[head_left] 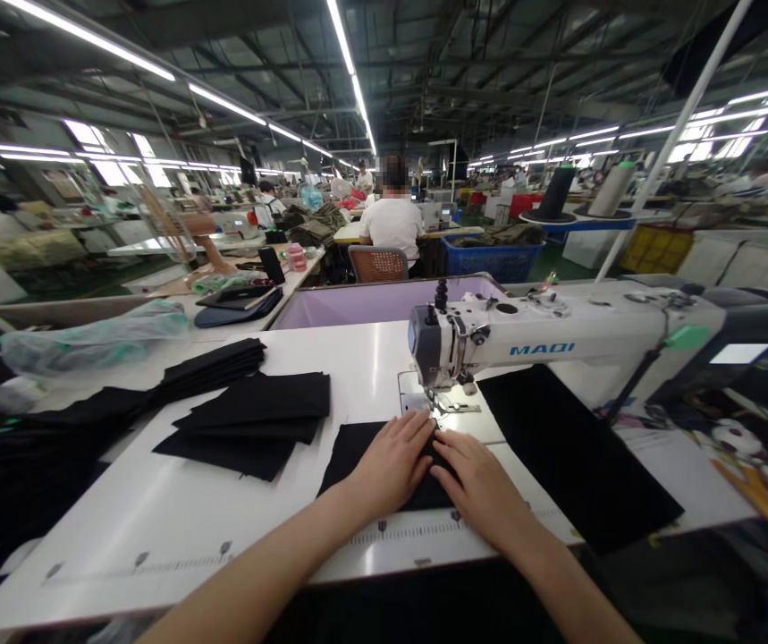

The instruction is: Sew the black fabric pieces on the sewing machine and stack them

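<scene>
A piece of black fabric [350, 447] lies on the white table just in front of the sewing machine [531, 331]. My left hand [393, 456] rests flat on it, fingers stretched towards the needle area. Beside it, my right hand [474, 478] lies on the fabric's right part, its fingers extended and the tips close to the presser foot [434, 398]. Both hands press from above, and neither grips the cloth. Part of the fabric is hidden beneath them.
Stacked black fabric pieces [263, 416] lie on the left, with a larger dark pile [21, 474] beyond. A black panel [578, 456] sits right of the needle. Orange-handled scissors [749, 492] are at far right. Thread cones [558, 192] stand behind the machine. A person [392, 224] sits ahead.
</scene>
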The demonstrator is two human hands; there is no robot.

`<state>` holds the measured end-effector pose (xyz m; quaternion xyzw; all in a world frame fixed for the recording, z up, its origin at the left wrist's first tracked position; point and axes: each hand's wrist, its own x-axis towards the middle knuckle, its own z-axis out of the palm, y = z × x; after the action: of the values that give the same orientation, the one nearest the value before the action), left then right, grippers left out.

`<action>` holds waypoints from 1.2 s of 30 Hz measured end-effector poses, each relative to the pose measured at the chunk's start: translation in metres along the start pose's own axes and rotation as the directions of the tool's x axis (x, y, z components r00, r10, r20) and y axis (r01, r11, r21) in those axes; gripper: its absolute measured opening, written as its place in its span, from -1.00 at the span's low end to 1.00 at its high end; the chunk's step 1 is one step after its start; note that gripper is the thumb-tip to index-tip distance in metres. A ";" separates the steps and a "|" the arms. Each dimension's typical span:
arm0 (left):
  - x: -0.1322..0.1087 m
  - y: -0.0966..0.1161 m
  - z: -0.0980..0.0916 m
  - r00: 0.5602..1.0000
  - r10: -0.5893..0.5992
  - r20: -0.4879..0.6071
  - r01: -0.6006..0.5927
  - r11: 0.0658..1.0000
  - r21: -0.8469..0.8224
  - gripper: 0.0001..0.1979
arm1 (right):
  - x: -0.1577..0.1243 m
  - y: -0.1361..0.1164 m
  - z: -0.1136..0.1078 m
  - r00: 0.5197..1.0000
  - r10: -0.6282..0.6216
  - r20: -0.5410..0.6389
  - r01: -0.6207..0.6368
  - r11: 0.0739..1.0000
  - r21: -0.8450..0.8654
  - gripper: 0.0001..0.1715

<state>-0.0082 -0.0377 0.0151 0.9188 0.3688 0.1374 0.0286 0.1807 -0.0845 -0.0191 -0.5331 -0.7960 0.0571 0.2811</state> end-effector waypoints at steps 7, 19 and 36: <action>0.023 -0.022 0.017 0.995 0.090 -0.052 -0.095 0.990 -0.106 -0.58 | 0.012 0.009 0.009 0.996 -0.005 -0.084 0.001 0.999 -0.038 -0.63; 0.027 -0.026 0.018 0.997 0.070 -0.037 -0.072 0.994 -0.078 -0.58 | 0.016 0.006 0.008 0.997 0.034 -0.069 -0.039 0.997 -0.074 -0.63; 0.030 -0.028 0.013 0.998 0.055 0.017 -0.054 0.996 -0.067 -0.54 | 0.013 0.003 -0.001 0.997 0.077 -0.003 -0.077 0.992 -0.101 -0.57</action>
<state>-0.0026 0.0036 0.0054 0.9283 0.3386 0.1417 0.0588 0.1798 -0.0716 -0.0145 -0.5770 -0.7768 0.0275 0.2510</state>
